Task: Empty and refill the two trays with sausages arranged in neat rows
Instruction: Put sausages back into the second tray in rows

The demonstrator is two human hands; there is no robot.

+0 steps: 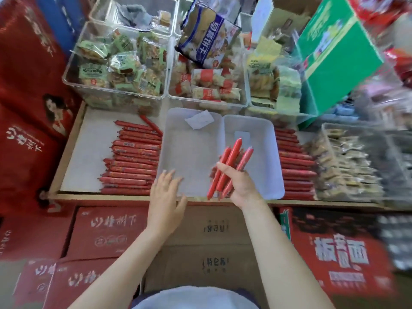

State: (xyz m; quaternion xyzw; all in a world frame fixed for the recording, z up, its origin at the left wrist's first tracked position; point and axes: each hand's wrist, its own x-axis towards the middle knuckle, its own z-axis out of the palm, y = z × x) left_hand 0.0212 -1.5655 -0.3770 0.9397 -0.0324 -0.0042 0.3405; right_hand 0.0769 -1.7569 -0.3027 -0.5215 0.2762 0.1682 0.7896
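Tabletop [89,152], paper-lined with a wooden edge, carries two white trays side by side: left tray [189,139] empty but for a paper slip [199,119] at its far end, right tray [263,134] also bare apart from a small label. Loose sausages lie in rough stacks on either side of the trays, one pile [133,157] left of the left tray, another pile [294,166] right of the right tray. Clear bins of wrapped snacks [118,63] sit behind the trays; red cartons [107,233] stand below the tabletop's front edge. Right hand [239,184] curls round a bundle of sausages [229,166], held above the near end where the trays meet. Left hand [166,192] is spread flat, holding nothing, over the left tray's near edge. Judged: emptying done, refill just starting. Next move calls for laying the bundle parallel against a tray wall, ends aligned.
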